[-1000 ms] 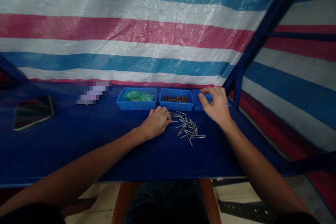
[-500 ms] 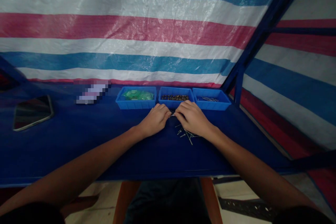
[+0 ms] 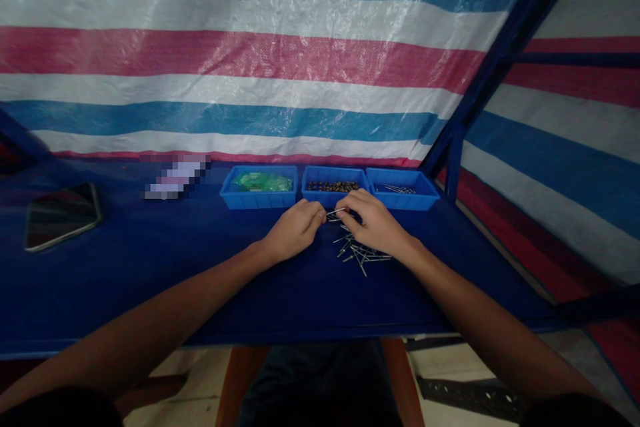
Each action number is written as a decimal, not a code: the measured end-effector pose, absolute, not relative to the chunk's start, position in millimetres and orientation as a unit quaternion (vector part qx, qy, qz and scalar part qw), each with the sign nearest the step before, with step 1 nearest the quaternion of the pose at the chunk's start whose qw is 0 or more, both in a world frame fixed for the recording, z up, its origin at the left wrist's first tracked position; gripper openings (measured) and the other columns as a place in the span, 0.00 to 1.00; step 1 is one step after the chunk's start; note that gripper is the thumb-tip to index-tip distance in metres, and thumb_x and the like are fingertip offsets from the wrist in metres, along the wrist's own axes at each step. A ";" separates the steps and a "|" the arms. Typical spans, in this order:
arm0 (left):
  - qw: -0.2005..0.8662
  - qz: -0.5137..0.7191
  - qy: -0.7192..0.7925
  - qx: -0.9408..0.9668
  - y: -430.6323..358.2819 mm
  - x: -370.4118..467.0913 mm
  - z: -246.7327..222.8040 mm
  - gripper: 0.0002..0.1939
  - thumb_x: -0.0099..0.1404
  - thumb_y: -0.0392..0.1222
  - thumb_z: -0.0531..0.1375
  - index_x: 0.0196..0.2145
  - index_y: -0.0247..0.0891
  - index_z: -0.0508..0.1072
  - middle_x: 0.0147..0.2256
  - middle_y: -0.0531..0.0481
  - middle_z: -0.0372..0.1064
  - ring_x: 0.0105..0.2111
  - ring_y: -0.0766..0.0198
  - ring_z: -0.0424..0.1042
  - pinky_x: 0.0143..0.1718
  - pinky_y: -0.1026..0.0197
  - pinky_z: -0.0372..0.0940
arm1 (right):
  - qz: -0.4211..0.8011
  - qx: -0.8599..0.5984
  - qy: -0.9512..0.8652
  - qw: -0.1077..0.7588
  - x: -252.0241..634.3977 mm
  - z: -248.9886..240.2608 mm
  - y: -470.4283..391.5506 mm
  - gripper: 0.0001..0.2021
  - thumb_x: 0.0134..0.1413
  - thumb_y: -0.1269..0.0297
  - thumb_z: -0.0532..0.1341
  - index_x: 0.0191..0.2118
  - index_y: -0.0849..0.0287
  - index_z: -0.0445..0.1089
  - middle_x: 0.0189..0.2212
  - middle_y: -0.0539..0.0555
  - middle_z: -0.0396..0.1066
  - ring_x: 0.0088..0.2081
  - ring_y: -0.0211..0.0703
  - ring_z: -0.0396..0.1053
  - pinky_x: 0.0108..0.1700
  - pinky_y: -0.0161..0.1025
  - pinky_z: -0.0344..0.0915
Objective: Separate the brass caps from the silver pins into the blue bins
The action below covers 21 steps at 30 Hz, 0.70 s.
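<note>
Thin metal pins (image 3: 334,214) stick out between my two hands, in front of the middle bin. My left hand (image 3: 300,227) is closed, its thumb and fingers pinching their left ends. At their right ends, my right hand (image 3: 373,223) has its thumb and index finger closed round a pin. Several loose metal pins (image 3: 364,256) lie in a pile on the blue table, below and partly under my right hand. Behind the hands, a blue bin (image 3: 330,197) holds small brown and dark pieces. Another blue bin (image 3: 406,199) at its right contains a few metal pins.
A third blue bin (image 3: 259,200) with green plastic packets stands left of the others. A phone (image 3: 63,217) lies on the blue table (image 3: 150,247) at the far left, near a blurred-out item (image 3: 176,177). A striped sheet (image 3: 240,57) hangs behind.
My right hand's fingers have opened out slightly and shifted a little right, so more of the pins shows between the hands. More of the pile is visible. My left hand has barely moved.
</note>
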<state>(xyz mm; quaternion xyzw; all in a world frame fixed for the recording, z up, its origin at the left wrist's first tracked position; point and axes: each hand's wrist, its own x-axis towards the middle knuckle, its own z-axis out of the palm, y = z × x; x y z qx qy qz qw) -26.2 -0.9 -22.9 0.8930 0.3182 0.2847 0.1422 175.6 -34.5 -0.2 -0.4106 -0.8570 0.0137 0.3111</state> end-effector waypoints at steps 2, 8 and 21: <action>0.150 0.282 0.320 0.892 -0.3 -26.8 -23.4 0.15 0.73 0.41 0.45 0.32 0.39 0.68 0.30 0.50 0.69 0.35 0.60 0.67 0.40 0.57 0.63 | 0.006 -0.408 -0.855 0.319 178.8 4.1 -34.7 0.08 0.63 0.65 0.54 0.34 0.57 0.68 0.30 0.53 0.68 0.35 0.44 0.64 0.41 0.43 0.60; 0.147 0.268 0.309 0.900 -3.4 -26.3 -21.6 0.11 0.71 0.42 0.50 0.38 0.39 0.70 0.34 0.49 0.72 0.37 0.59 0.68 0.41 0.56 0.63 | -0.054 -0.493 -0.757 0.425 228.0 21.0 -22.1 0.12 0.62 0.59 0.54 0.30 0.56 0.69 0.29 0.54 0.71 0.35 0.46 0.67 0.41 0.45 0.61; -0.020 0.115 0.264 0.957 -21.9 -14.3 -15.5 0.10 0.70 0.43 0.53 0.35 0.36 0.71 0.37 0.45 0.70 0.40 0.55 0.66 0.42 0.54 0.59 | -0.125 -0.599 -0.642 0.463 258.3 9.8 -7.1 0.10 0.54 0.56 0.59 0.33 0.57 0.72 0.33 0.56 0.71 0.40 0.51 0.67 0.44 0.50 0.64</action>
